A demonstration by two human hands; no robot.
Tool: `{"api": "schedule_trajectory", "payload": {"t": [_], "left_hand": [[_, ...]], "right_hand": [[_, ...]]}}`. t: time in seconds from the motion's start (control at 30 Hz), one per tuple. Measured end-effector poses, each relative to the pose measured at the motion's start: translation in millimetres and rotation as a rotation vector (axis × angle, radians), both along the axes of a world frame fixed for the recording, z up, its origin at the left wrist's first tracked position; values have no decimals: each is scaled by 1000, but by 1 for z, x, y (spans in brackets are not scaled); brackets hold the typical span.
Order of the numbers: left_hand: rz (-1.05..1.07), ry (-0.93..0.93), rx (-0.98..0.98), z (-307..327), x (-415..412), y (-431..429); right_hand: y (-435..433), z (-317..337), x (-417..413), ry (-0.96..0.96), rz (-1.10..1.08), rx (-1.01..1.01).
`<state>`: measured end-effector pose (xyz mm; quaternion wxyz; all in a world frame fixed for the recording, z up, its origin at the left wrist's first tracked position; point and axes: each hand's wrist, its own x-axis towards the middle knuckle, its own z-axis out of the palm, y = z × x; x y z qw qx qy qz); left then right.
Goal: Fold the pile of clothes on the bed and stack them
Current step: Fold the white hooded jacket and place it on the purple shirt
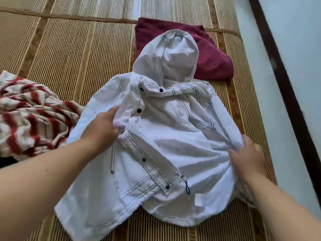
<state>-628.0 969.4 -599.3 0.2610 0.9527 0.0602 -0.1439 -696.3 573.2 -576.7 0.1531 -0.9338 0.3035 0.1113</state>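
White jacket (166, 136) in curled left hand (104, 125), right hand (247, 158)

Both forearms were bare and reached forward from the lower corners. Left hand (104, 126) was back-up, fingers curled under, and pinched a fold at the front of the white jacket (173, 136). Right hand (248, 157) gripped the jacket's right edge, thumb over bunched cloth; its fingers were motion-blurred. The hands were well apart.

Mat (69, 49): jacket (165, 136), maroon garment (213, 54), striped cloth (31, 115)
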Motion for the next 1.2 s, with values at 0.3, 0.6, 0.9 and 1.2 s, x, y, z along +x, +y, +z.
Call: {"api": "schedule_trajectory", "payload": {"t": [0.3, 0.6, 0.9, 1.2], "left_hand": [[-305, 176, 243, 2, -144, -23], [-197, 191, 310, -12, -215, 29], [355, -91, -137, 40, -160, 83], [575, 90, 27, 41, -147, 133]], "right_hand": [[164, -8, -64, 210, 460, 240], [161, 37, -9, -141, -147, 836], [138, 61, 0, -64, -202, 871], [116, 46, -10, -383, -608, 1007]]}}
